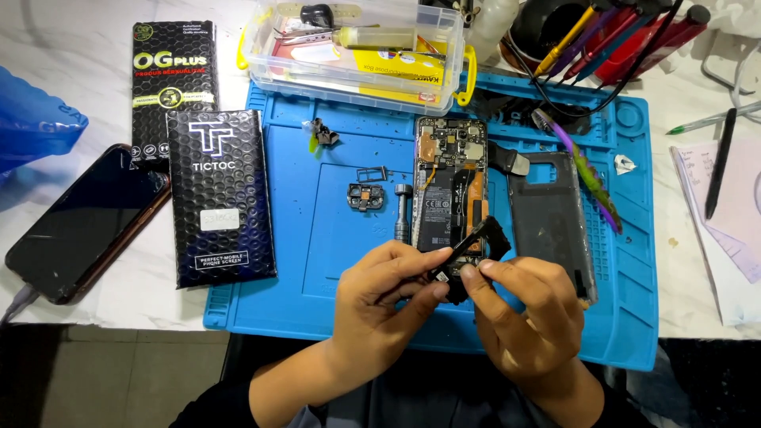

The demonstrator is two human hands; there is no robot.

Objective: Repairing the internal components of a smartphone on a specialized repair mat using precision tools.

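Observation:
Both hands meet over the front of a blue work mat (317, 261). My left hand (380, 297) and my right hand (527, 313) pinch the same small black plastic phone part (478, 242) between fingertips, and it is tilted up to the right. Just behind it lies an opened phone (449, 178) with its battery and circuit board showing. A dark back cover (548, 218) lies to the right of the phone. A small camera module (366, 196), a card tray (372, 173) and a metal screwdriver handle (403, 212) lie left of the phone.
Two black screen packages (220, 206) (174, 87) and a dark phone (87, 222) on a cable lie left of the mat. A clear plastic box (357, 51) of tools stands at the back. A purple-green tool (590, 178), pens (626, 36) and a notepad (721, 206) sit right.

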